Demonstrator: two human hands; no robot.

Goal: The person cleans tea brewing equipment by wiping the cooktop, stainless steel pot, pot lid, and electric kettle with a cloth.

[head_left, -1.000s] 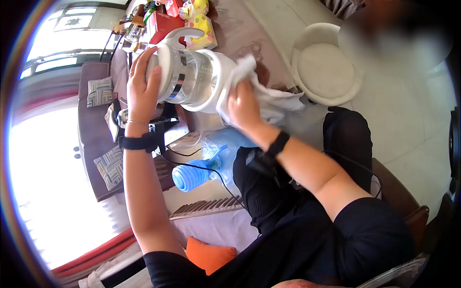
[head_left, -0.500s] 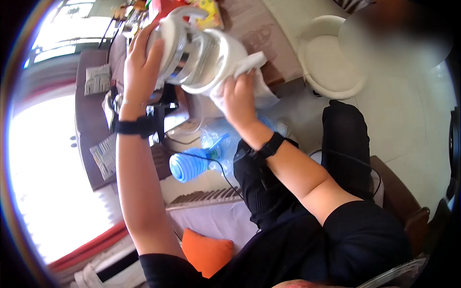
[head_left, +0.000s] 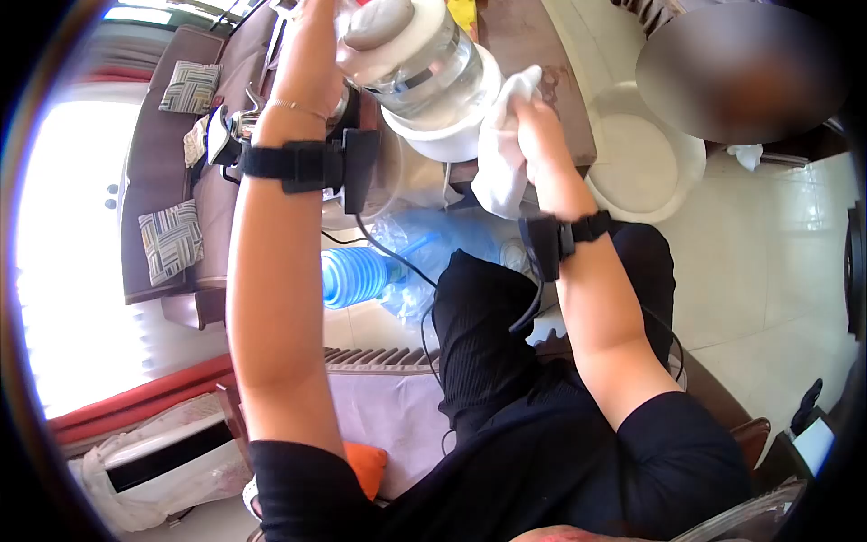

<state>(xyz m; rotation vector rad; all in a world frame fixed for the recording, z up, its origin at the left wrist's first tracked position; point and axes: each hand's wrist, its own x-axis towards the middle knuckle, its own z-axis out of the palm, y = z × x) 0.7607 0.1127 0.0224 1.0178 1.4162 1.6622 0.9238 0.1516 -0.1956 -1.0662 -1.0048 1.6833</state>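
Note:
A white kitchen appliance with a clear glass jar (head_left: 438, 86) in a round white base (head_left: 442, 140) is at the near edge of the brown table (head_left: 542, 54). A white lid with a grey knob-like top (head_left: 379, 23) covers the jar. My left hand (head_left: 313, 45) reaches past the lid's left side; its fingers are cut off by the top edge, so its grip is hidden. My right hand (head_left: 540, 135) is closed on a crumpled white cloth (head_left: 502, 149), just right of the base.
Below the table lies a large blue-clear water bottle (head_left: 433, 244) with a ribbed blue piece (head_left: 354, 276). A round white tub (head_left: 673, 199) stands on the floor at right. Black cables hang from both wrist straps. A brown sofa (head_left: 185, 144) with patterned cushions is at left.
My right hand and the cloth have moved right, away from the base's side. My left hand has left the lid's top for its left side. The view has shifted too.

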